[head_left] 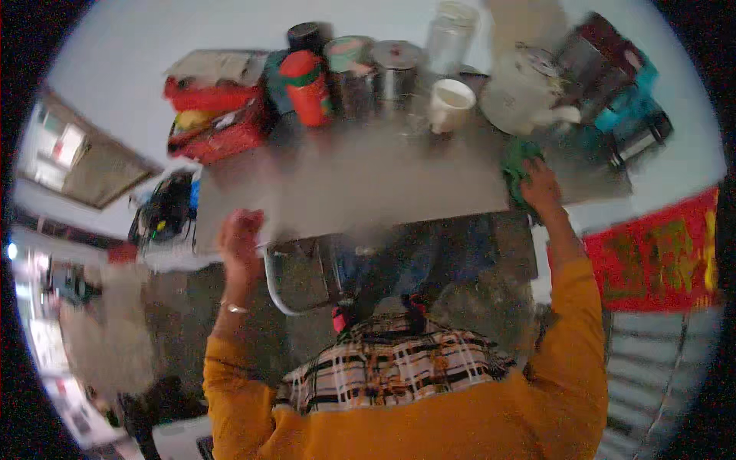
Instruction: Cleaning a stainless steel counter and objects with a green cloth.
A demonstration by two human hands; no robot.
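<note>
Your cloth work looks underway rather than finished, though you can't tell from here how much of the counter (368,184) is done; around the white mug (451,106) and pale kettle (515,101) likely remains. The green cloth (518,162) lies on the counter's right part, bunched under your right hand (542,188), whose grip grasps it. Your left hand (242,234) hangs near the left front, fingers curled; blur hides whether it holds anything.

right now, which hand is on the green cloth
The right hand, touching the green cloth; the left hand is apart, at the left of the table.
</note>
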